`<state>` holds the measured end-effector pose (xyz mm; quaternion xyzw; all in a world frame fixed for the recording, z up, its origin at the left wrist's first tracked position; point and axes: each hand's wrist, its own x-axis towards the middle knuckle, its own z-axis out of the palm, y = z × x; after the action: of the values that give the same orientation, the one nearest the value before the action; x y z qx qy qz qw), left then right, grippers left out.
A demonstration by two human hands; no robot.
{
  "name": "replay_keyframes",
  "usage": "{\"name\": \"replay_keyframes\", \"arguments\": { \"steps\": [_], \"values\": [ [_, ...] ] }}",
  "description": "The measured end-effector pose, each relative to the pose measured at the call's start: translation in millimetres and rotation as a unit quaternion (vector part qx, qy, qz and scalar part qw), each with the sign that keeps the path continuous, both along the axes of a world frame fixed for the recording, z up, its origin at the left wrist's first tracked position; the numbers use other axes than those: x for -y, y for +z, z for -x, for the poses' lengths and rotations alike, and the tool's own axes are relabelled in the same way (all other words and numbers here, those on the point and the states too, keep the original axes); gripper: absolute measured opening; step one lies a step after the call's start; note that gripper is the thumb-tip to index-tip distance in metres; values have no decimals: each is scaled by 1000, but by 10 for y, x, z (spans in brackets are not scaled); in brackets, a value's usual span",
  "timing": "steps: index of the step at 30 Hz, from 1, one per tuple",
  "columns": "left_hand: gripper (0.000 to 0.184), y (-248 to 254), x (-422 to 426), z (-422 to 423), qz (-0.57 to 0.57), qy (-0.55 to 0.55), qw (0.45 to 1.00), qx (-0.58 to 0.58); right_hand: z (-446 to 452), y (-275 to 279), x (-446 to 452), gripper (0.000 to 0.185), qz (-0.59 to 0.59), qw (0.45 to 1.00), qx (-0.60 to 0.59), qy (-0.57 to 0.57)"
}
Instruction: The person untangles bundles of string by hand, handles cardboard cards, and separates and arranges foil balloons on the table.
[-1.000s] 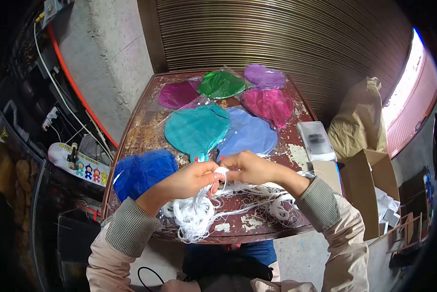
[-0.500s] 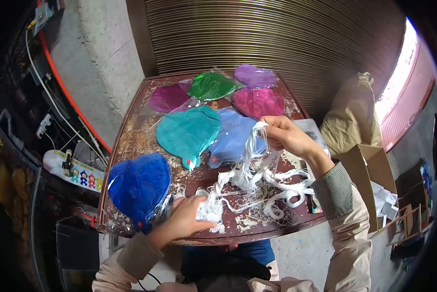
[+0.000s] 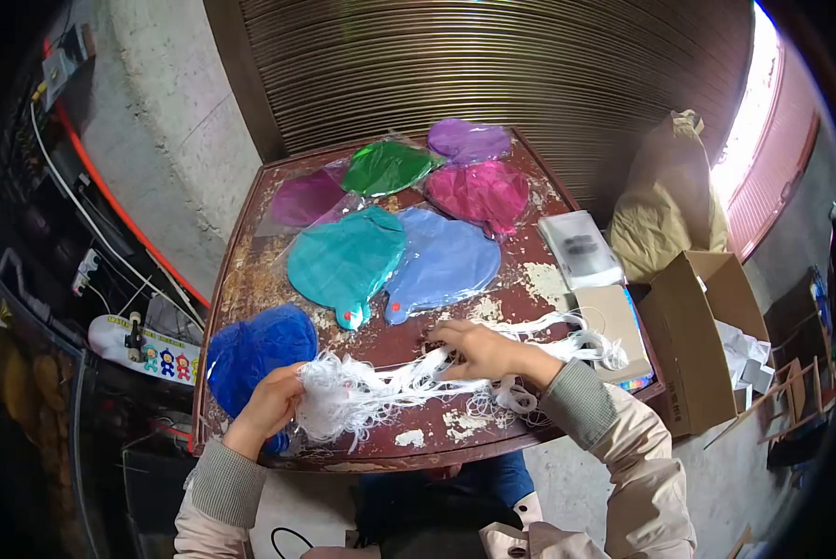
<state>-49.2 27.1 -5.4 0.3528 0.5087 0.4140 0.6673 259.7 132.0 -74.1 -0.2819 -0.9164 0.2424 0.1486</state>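
A tangled bundle of white string [image 3: 390, 387] stretches across the near half of the worn red table. My left hand [image 3: 271, 401] is closed on the loose, frayed left end of it, beside a blue packet [image 3: 264, 349] in clear plastic. Over the middle of the strands is my right hand [image 3: 483, 354], palm down, thumb and fingers apart. Its fingertips touch the string. Beyond the string lie a teal packet [image 3: 348, 256] and a light blue packet [image 3: 446, 261], both flat in clear wrap.
Farther back on the table [image 3: 241, 270] are green [image 3: 390, 168], purple [image 3: 469, 142], magenta [image 3: 311, 197] and pink [image 3: 478, 194] packets. Clear plastic sleeves [image 3: 581, 247] and a brown card box [image 3: 613, 321] lie at the right edge. An open carton [image 3: 679, 373] stands beside the table.
My right hand has lowered the lifted strands and moved left and down onto the bundle. My left hand has shifted left and closed on the string's end. The camera view has shifted slightly.
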Motion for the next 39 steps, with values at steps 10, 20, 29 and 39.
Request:
{"name": "replay_keyframes", "arguments": {
  "steps": [10, 20, 29, 39],
  "values": [
    [30, 135, -21, -77, -32, -120, 987, -102, 753, 374, 119, 18, 479, 851, -214, 26],
    [34, -55, 214, 212, 72, -197, 929, -306, 32, 589, -396, 25, 295, 906, -185, -241],
    [33, -212, 553, 532, -4, -57, 942, -329, -34, 553, -367, 19, 220, 928, -165, -254],
    [42, 15, 621, 93, -199, -228, 773, -558, -135, 756, -149, 18, -45, 982, -29, -180]
  ]
}}
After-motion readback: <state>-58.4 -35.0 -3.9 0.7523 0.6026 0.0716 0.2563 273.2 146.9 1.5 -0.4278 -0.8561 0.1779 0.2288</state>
